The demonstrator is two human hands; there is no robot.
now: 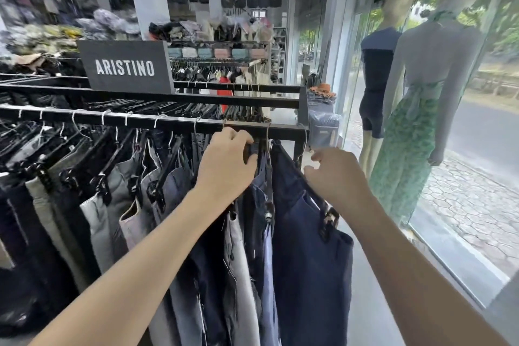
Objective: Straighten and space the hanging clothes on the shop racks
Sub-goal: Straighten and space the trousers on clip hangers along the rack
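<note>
The left hand (227, 163) was clamped on a hanger (254, 149) under the rail (168, 122), while the right hand's (334, 174) grip, loosely curled and empty, hovered just right of the navy trousers (309, 247).

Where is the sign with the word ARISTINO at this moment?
In the head view the ARISTINO sign stands upper left, on top of the black rack, behind and above the left hand.

Matt black metal rail (168, 122); denim trousers (311, 247).
</note>
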